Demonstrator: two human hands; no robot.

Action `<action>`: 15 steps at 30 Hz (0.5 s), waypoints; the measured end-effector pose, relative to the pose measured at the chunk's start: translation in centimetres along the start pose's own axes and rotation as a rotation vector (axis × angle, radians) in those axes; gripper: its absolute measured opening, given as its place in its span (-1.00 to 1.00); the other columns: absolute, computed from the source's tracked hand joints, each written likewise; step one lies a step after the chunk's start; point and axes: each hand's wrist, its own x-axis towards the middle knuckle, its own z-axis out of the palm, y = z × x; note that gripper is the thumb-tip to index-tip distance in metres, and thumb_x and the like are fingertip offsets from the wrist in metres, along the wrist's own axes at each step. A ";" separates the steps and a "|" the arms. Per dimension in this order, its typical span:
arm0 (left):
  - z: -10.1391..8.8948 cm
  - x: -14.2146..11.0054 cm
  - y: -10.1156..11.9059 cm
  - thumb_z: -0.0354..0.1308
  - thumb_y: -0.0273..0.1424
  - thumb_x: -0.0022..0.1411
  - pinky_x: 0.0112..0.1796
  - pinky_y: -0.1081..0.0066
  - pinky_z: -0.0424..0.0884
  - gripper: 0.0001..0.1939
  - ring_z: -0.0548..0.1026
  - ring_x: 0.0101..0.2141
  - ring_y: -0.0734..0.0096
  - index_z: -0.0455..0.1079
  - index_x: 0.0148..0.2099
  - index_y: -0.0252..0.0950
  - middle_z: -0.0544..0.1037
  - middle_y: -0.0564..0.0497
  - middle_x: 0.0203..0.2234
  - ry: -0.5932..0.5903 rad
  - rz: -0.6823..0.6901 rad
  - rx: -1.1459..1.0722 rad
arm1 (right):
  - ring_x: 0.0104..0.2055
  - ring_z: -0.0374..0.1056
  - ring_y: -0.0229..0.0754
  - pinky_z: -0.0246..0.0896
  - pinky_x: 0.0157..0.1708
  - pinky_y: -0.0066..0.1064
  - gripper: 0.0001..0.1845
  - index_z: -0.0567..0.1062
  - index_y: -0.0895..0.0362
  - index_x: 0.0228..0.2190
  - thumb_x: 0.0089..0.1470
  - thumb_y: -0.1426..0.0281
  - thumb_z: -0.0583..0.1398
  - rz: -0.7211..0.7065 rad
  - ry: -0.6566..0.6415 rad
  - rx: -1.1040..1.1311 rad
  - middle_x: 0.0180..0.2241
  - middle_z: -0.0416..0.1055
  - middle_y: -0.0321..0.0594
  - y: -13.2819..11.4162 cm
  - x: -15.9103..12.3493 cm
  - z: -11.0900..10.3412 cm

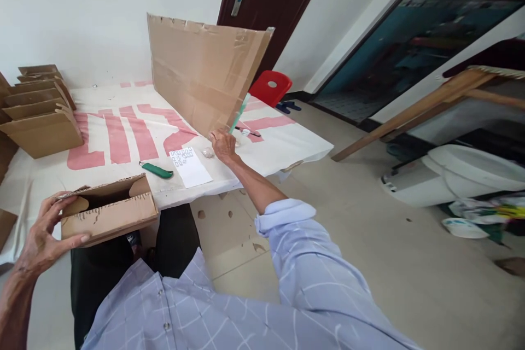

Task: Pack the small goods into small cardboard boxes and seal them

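An open-topped cardboard box [110, 217], small and long, is in my left hand [47, 229] above my lap. The thumb presses its front side and the fingers wrap its left end. My right hand [223, 145] is closed at the lower corner of a large cardboard sheet [200, 68], which stands tilted up over the table; the fingertips are partly hidden. A pale green strip [239, 115] runs along the sheet's right edge. Close to the right hand lie a small crumpled lump [208, 152] and a white paper [192, 169] with blue marks. A green-handled cutter [157, 170] rests between the hands.
Folded cardboard boxes [45, 120] stand in a row at the table's left. A white cloth with red print covers the table [295, 145]. Behind it is a red chair [270, 87]. A white bucket [471, 172] stands on the floor at right, under a wooden frame [414, 112].
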 end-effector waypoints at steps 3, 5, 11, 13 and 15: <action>-0.1 -0.1 0.1 0.53 0.28 0.07 0.29 -0.16 0.62 -0.13 0.47 0.39 -0.29 0.56 0.29 -0.05 0.45 -0.14 0.36 -0.004 -0.024 -0.002 | 0.00 0.42 0.07 0.12 -0.12 -0.24 -0.67 0.70 0.21 -0.12 0.47 0.44 0.11 -0.027 -0.046 -0.091 0.04 0.63 0.20 1.1 0.2 1.4; -0.1 -0.1 0.2 0.55 0.27 0.04 0.31 -0.19 0.59 -0.13 0.47 0.39 -0.31 0.57 0.28 -0.03 0.45 -0.13 0.36 -0.003 -0.046 0.001 | 0.02 0.40 0.07 0.11 -0.13 -0.23 -0.67 0.71 0.22 -0.12 0.48 0.45 0.12 -0.056 -0.073 -0.139 0.03 0.63 0.20 1.8 0.0 2.3; -0.1 0.0 0.2 0.52 0.34 0.01 0.30 -0.20 0.59 -0.09 0.46 0.39 -0.31 0.59 0.26 -0.04 0.45 -0.14 0.35 0.003 -0.064 -0.015 | 0.00 0.40 0.04 0.10 -0.15 -0.23 -0.66 0.74 0.20 -0.13 0.48 0.48 0.13 -0.143 -0.135 -0.236 -0.01 0.64 0.15 3.2 -1.9 4.6; -0.1 0.0 0.0 0.52 0.34 0.02 0.31 -0.21 0.59 -0.09 0.46 0.39 -0.30 0.57 0.27 -0.04 0.44 -0.13 0.36 -0.006 -0.061 -0.016 | 0.00 0.41 0.04 0.10 -0.16 -0.24 -0.66 0.74 0.20 -0.13 0.49 0.48 0.13 -0.160 -0.148 -0.252 0.00 0.64 0.15 3.5 -2.5 5.1; -0.1 -0.1 -0.2 0.50 0.33 0.06 0.32 -0.20 0.58 -0.10 0.43 0.41 -0.29 0.56 0.29 -0.03 0.41 -0.13 0.38 -0.017 -0.054 -0.007 | 0.03 0.40 0.04 0.10 -0.16 -0.25 -0.67 0.73 0.21 -0.12 0.51 0.48 0.13 -0.171 -0.155 -0.262 0.03 0.64 0.16 3.7 -3.0 5.4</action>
